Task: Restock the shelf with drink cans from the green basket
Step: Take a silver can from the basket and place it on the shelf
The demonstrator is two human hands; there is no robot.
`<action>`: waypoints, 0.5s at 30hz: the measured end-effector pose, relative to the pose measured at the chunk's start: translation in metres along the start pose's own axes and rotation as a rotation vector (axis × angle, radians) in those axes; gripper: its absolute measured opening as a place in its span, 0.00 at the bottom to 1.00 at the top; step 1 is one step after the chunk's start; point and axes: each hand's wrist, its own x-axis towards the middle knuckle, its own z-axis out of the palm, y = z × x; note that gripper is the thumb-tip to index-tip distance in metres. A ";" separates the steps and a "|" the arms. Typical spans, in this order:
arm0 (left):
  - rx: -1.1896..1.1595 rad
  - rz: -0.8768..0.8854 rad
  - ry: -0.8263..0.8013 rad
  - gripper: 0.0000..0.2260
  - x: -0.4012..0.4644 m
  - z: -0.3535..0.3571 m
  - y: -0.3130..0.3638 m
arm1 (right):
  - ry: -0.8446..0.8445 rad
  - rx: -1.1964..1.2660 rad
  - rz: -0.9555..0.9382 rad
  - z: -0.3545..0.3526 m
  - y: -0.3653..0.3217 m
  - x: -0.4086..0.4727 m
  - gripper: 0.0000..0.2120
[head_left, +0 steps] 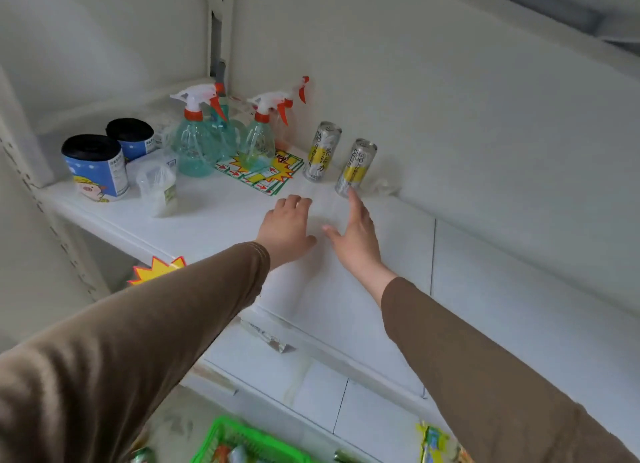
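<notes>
Two slim silver-and-yellow metal drink cans (pixel 322 151) (pixel 356 167) stand upright near the back of the smooth white shelf (pixel 485 307), bare room to their right. Left hand (pixel 287 228) hovers empty, fingers loosely curled. Right hand (pixel 356 234), fingers spread, touches the nearer can. Green plastic basket (pixel 242 442) sits below.

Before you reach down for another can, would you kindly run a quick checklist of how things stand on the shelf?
1. Left hand empty: ok.
2. Right hand empty: ok, though its fingers reach the nearer can.
3. Both cans upright, including the farther can: ok.
4. Free room on the shelf to the right of the cans: ok.
5. Green basket in view below: ok.
6. Cans left in the basket: cannot tell.
</notes>
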 end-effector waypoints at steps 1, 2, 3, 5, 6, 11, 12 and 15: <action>0.006 0.017 0.002 0.34 -0.014 -0.002 0.000 | -0.025 -0.044 -0.023 0.000 -0.001 -0.018 0.41; 0.020 0.040 0.006 0.35 -0.029 -0.003 0.000 | -0.051 -0.086 -0.039 0.000 -0.002 -0.035 0.41; 0.039 0.065 0.007 0.35 -0.044 -0.004 -0.001 | -0.069 -0.126 -0.051 0.000 -0.002 -0.052 0.41; 0.072 0.111 0.006 0.35 -0.078 -0.006 -0.003 | -0.070 -0.185 -0.077 -0.001 -0.002 -0.087 0.39; 0.081 0.133 0.015 0.35 -0.095 -0.007 -0.004 | -0.060 -0.201 -0.090 -0.002 -0.003 -0.105 0.38; 0.118 0.217 0.108 0.34 -0.185 -0.008 -0.008 | -0.008 -0.259 -0.121 0.004 -0.004 -0.195 0.34; 0.122 0.225 0.126 0.34 -0.204 -0.006 -0.009 | 0.008 -0.273 -0.138 0.007 -0.003 -0.215 0.33; 0.111 0.258 0.144 0.34 -0.262 0.008 -0.014 | 0.058 -0.320 -0.214 0.023 0.002 -0.273 0.31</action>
